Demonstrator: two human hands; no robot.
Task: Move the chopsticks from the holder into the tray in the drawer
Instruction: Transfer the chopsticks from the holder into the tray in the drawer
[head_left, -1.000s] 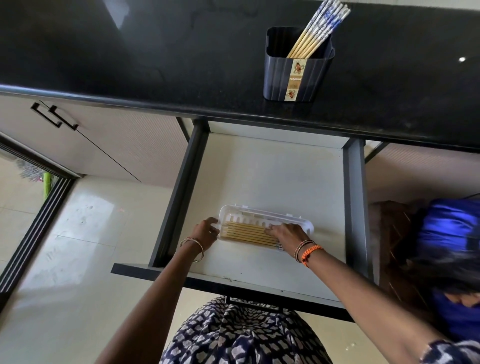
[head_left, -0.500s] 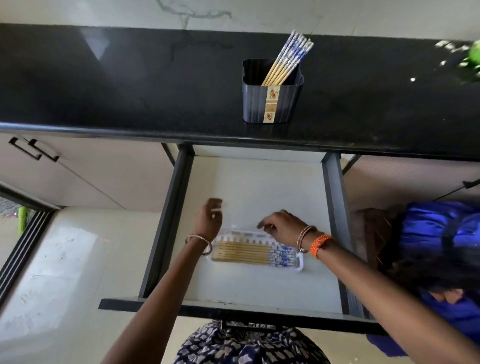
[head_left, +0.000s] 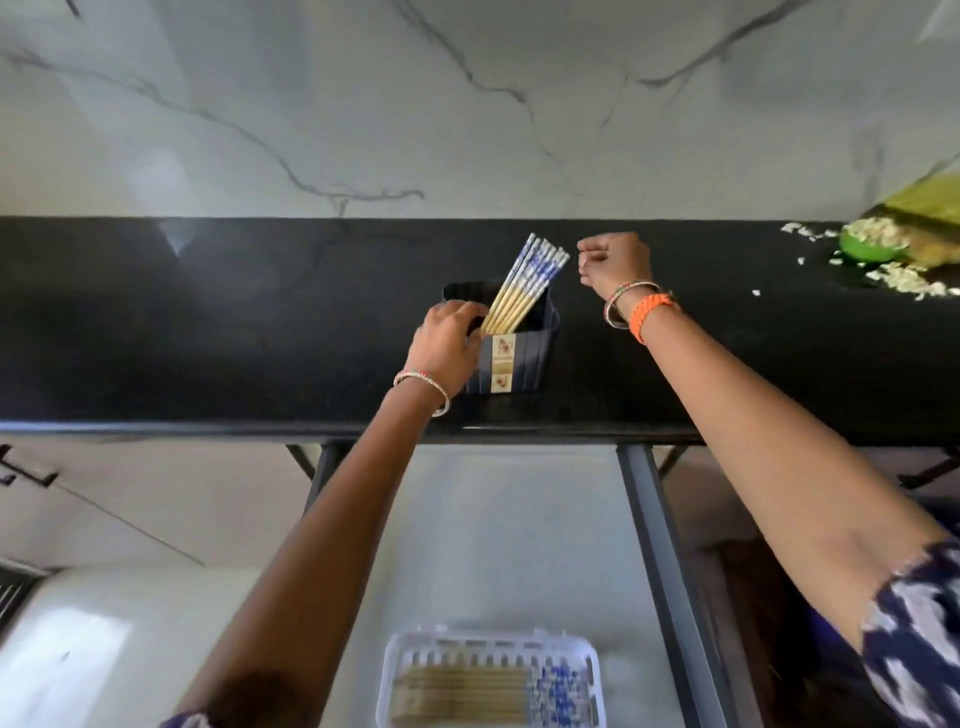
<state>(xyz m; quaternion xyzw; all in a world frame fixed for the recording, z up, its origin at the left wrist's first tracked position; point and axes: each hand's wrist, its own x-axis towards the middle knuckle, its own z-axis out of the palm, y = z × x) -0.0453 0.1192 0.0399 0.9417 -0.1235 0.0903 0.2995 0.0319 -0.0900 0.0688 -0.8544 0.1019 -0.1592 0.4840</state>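
Gripping the near left rim of the holder, my left hand has its fingers curled over the edge, pressed against the dark ribbed wall. My right hand hovers just right of the chopstick tops, fingers curled loosely inward, holding nothing that I can see. Chopsticks in the holder lean up and to the right, blue-patterned ends uppermost. The holder stands on the black counter, near its front edge. Below, the drawer is pulled open, and a white tray lies in it with more chopsticks in the tray laid flat, side by side.
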